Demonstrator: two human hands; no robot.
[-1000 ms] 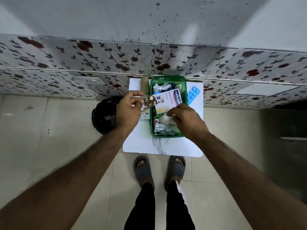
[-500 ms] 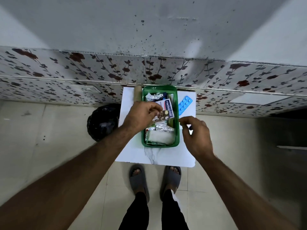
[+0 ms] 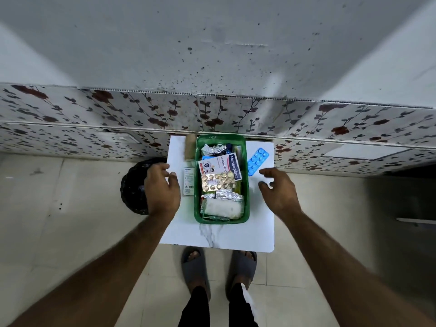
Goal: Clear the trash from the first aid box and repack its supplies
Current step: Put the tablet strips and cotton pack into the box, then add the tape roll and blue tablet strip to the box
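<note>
**Both my hands empty, either side of the green box**

The white worktop [image 3: 219, 237] sits against the flowered wall panel, with my two sandalled feet just under its near edge. A black trash bag [image 3: 133, 185] bulges at the left edge of the worktop, partly hidden behind my left hand [image 3: 162, 187], so I cannot make out what lies in it.

The green first aid box [image 3: 245, 185] stands in the middle of the worktop, between my hands. Inside, from near to far: a white gauze pack [image 3: 223, 207], crumpled foil strips [image 3: 227, 195], a gold blister strip [image 3: 218, 181] lying over the lower edge of the Hansaplast packet [image 3: 224, 162], and more foil at the far end. What is underneath is covered.

Outside the box, a blue blister strip [image 3: 257, 161] lies just beside its right wall, a small white carton [image 3: 188, 181] just beside its left wall, and a tan roll [image 3: 190, 147] at the far left corner.

My left fingers [image 3: 172, 179] are loosely spread, holding nothing, near the carton. My right hand [image 3: 278, 192] hangs apart from the box, fingers open and empty, near the blue strip.
</note>
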